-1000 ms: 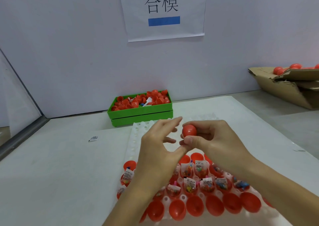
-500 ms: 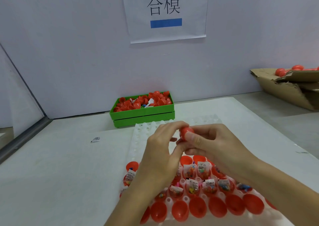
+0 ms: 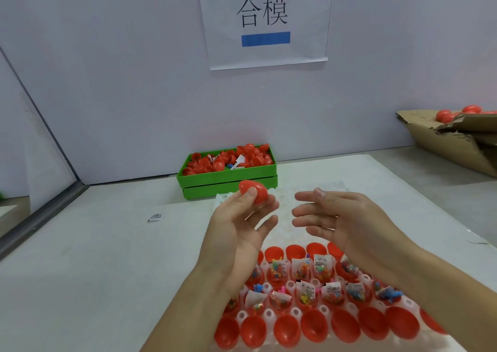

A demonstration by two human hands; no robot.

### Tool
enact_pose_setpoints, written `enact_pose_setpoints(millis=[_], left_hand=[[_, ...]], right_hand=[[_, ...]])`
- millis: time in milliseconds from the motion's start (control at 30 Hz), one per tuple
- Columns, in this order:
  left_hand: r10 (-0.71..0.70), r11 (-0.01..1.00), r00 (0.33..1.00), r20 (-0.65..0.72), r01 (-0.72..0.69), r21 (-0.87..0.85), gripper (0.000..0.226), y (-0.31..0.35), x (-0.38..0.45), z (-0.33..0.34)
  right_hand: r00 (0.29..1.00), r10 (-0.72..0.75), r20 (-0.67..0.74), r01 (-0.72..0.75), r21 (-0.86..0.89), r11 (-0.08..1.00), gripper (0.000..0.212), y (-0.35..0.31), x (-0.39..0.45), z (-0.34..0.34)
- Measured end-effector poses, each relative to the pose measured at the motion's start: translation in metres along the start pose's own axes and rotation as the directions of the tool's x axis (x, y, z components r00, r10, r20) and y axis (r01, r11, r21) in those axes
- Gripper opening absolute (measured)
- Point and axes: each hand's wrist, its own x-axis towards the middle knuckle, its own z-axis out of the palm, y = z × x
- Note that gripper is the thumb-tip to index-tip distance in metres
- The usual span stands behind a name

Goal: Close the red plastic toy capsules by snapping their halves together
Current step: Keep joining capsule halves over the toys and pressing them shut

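Since half a second ago our hands are coming apart: they were pressed together over the capsule; now only the left hand (image 3: 236, 228) is keeping it, and the right hand (image 3: 330, 217) is drawing off to the side, fingers straight and released, holding nothing.

Landmark: the white tray (image 3: 269, 271) in front of us.

- Cardboard box (image 3: 457, 147), well off to the right of the tray and beyond it, is showing a few closed red capsules over its torn flap. We are judging this to be the drop-off.
- Green crate (image 3: 228, 182), just beyond the tray's far edge, is heaped with loose red halves.
- On the tray, the near row is holding empty red halves (image 3: 285, 330); the rows behind are holding halves stuffed with small toy packets (image 3: 306, 290).
- The closed capsule (image 3: 253, 194) is hanging above the tray's far left corner, pinched between the left thumb and fingertips. It is reading as a smooth, glossy red egg; we cannot make out the seam.

Risks, as we are judging them:
- The pinch is light and high on slick plastic; the capsule could be squirting out and rolling off.
- If the snap is incomplete, the halves could be popping open on landing.
- A forearm sweeping low over the tray could be knocking packets out of the open halves.
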Motion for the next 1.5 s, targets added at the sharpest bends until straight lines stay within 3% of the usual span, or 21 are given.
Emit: enact_pose_setpoints(millis=[100, 233, 400, 667, 767, 867, 933, 1000, 1067, 1133, 1267, 1400, 1500], left_hand=[[0.155, 0.959, 0.987, -0.030, -0.143, 0.246, 0.019, -0.003, 0.003, 0.000], [0.382, 0.719, 0.924, -0.017, -0.286, 0.633, 0.016, -0.008, 0.004, -0.004], [0.462, 0.617, 0.887, -0.011, -0.313, 0.722, 0.020, -0.009, 0.003, -0.005], [0.617, 0.170, 0.757, 0.218, -0.398, 0.902, 0.043, -0.014, -0.002, 0.000], [0.624, 0.088, 0.729, 0.280, -0.422, 0.903, 0.038, -0.017, -0.001, -0.002], [0.608, 0.125, 0.755, 0.246, -0.397, 0.909, 0.031, -0.017, -0.002, -0.001], [0.580, 0.246, 0.793, 0.187, -0.388, 0.888, 0.021, -0.015, -0.002, 0.001], [0.467, 0.488, 0.876, 0.116, -0.366, 0.793, 0.032, -0.012, -0.001, 0.004], [0.270, 0.765, 0.961, 0.067, -0.256, 0.591, 0.044, -0.009, -0.001, 0.007], [0.106, 0.927, 0.991, 0.079, -0.127, 0.354, 0.049, -0.005, -0.003, 0.008], [-0.008, 0.985, 0.987, 0.161, -0.020, 0.171, 0.051, -0.005, -0.004, 0.007], [-0.026, 0.983, 0.985, 0.171, -0.005, 0.184, 0.053, -0.005, -0.005, 0.007], [-0.024, 0.976, 0.987, 0.162, -0.012, 0.218, 0.055, -0.007, -0.005, 0.006]], right_hand=[[1.000, -0.011, -0.008, 0.011, -0.041, 0.999, 0.029, 0.001, 0.000, 0.000], [0.999, -0.047, -0.023, 0.044, -0.110, 0.993, 0.023, 0.003, -0.001, 0.001], [0.997, -0.069, -0.031, 0.064, -0.143, 0.988, 0.022, 0.003, -0.001, 0.002], [0.995, -0.096, -0.036, 0.088, -0.186, 0.979, 0.020, 0.006, 0.001, 0.001], [0.994, -0.103, -0.029, 0.095, -0.197, 0.976, 0.021, 0.006, 0.002, 0.001], [0.993, -0.113, -0.030, 0.105, -0.195, 0.975, 0.021, 0.006, 0.002, 0.001], [0.992, -0.123, -0.035, 0.113, -0.202, 0.973, 0.021, 0.006, 0.002, 0.000], [0.992, -0.124, -0.040, 0.114, -0.201, 0.973, 0.022, 0.006, 0.002, -0.001], [0.992, -0.124, -0.038, 0.114, -0.203, 0.972, 0.023, 0.006, 0.002, -0.001], [0.991, -0.127, -0.033, 0.117, -0.209, 0.971, 0.023, 0.006, 0.002, -0.001], [0.991, -0.129, -0.030, 0.120, -0.209, 0.971, 0.023, 0.007, 0.002, -0.001], [0.986, -0.161, -0.032, 0.148, -0.241, 0.959, 0.023, 0.007, 0.001, -0.001], [0.964, -0.264, -0.040, 0.235, -0.347, 0.908, 0.021, 0.007, 0.000, 0.001]])
